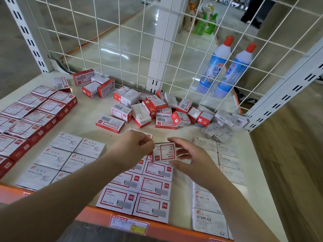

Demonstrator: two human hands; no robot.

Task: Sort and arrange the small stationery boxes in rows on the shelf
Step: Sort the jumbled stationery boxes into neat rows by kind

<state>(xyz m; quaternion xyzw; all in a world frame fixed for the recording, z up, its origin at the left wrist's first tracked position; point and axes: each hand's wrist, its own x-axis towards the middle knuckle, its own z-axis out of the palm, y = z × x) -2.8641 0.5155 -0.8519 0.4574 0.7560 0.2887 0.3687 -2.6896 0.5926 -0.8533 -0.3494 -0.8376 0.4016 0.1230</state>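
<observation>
Head view looked down on the orange shelf edge with its price label nearest the person, and every place below is given from that edge. Just behind it lay the sorted rows: red-framed staple boxes in the middle, grey STAPLES boxes to their right, PAPER CLIPS boxes to their left, and red-sided boxes far left. Above the far end of the middle rows, both hands shared one small paper clip box, red-framed face up and slightly tilted. The left hand pinched its left end between curled fingers and thumb; the right hand cupped its right side, fingers bent round it. The box's face showed a paper clip, so it likely did not belong with the staple boxes beneath it; doing the step well meant reading the print first, turning the label to match its row, then setting it flush against a neighbour without nudging placed boxes. Farther back sat the unsorted heap and a smaller cluster near the wire mesh; beyond the mesh stood two bottles
</observation>
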